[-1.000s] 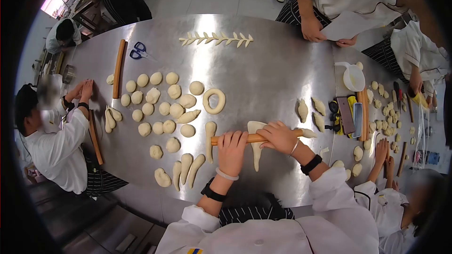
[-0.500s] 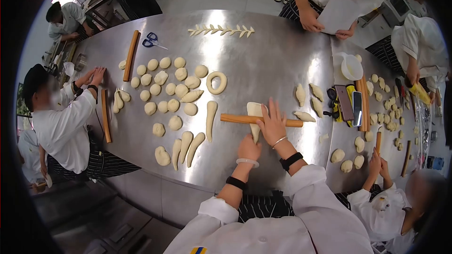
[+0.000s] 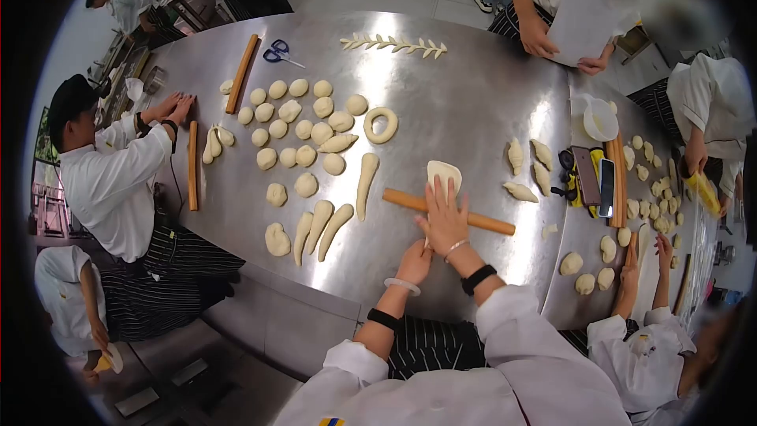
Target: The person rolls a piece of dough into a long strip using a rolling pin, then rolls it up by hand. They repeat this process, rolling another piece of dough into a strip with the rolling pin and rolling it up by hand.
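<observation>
I am logging the right hand (image 3: 444, 221) spread wide across the rolling pin (image 3: 489, 224), resting over the flattened dough (image 3: 445, 171). The left hand (image 3: 414, 261) is pinching the dough's narrow tail; the piece is lying beneath the pin on the steel table (image 3: 473, 102).

There are four long tapered dough rolls (image 3: 367, 187), one dough ring (image 3: 370, 126), one leafy sprig (image 3: 386, 42).
</observation>
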`<state>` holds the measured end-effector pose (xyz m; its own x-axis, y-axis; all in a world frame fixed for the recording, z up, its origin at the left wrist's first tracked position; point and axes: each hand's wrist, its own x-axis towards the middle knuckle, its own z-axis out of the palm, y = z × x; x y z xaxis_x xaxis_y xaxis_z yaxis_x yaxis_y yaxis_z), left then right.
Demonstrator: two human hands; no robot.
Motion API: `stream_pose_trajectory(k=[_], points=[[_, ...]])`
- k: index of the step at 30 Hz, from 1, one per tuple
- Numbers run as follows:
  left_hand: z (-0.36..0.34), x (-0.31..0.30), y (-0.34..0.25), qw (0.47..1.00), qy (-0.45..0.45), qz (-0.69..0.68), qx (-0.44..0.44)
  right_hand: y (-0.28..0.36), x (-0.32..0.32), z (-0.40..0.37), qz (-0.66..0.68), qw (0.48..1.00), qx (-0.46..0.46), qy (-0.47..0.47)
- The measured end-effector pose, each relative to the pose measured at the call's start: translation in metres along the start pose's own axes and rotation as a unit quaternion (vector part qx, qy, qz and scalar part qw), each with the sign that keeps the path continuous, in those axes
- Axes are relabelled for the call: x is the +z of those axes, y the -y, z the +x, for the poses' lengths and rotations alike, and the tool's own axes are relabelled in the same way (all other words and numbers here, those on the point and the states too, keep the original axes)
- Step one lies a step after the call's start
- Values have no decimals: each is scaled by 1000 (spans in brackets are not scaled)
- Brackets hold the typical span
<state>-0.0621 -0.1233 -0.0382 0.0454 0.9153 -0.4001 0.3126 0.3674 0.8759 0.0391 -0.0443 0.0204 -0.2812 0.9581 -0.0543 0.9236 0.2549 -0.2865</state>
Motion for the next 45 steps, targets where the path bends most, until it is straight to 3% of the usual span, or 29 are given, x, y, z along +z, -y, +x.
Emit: stream_pose_trajectory(k=[1, 5, 7, 10, 14, 21, 26, 29, 31, 33, 34, 38, 41, 42, 44, 45], points=[[-2, -1, 4, 994, 62, -8, -90, -3, -3, 18, -29, 999, 1, -31], [-20, -5, -22, 990, 57, -46, -119, -14, -3, 45, -24, 998, 17, -51], [-26, 2, -5, 997, 6, -55, -48, 0, -3, -2, -16, 999, -5, 31], [-42, -2, -2, 991, 27, -96, -89, 20, 13, -74, 30, 998, 2, 60], [-49, -6, -4, 976, 49, -165, -136, 6, 1, -2, -30, 999, 42, -18], [-74, -26, -6, 981, 68, -143, -114, 44, 20, -116, 44, 997, 49, 43], [-79, -34, -12, 977, 96, -133, -135, 19, 18, -35, -7, 997, 76, -6], [-81, -34, -7, 985, 84, -113, -104, 45, 27, -106, 42, 996, 77, 5], [-82, -28, 4, 993, 36, -112, -29, 48, 31, -129, 55, 995, 77, 7], [-79, -32, 0, 987, 71, -125, -66, 47, 13, -123, 56, 993, 87, 51], [-77, -34, -3, 980, 104, -133, -106, 42, 6, -108, 71, 993, 90, 25], [-78, -36, -6, 976, 107, -147, -121, 18, 8, -34, -15, 989, 109, -100], [-75, -36, -6, 976, 123, -145, -109, 8, 30, -8, -38, 979, 145, -136], [-74, -37, -5, 985, 111, -98, -91, 13, 30, -18, -36, 980, 148, -130], [-83, -36, 2, 990, 106, -47, -77, 28, 25, -53, -83, 987, 135, -33], [-84, -31, 9, 995, 49, 81, 3, 29, 37, -81, -129, 986, 108, -11]])
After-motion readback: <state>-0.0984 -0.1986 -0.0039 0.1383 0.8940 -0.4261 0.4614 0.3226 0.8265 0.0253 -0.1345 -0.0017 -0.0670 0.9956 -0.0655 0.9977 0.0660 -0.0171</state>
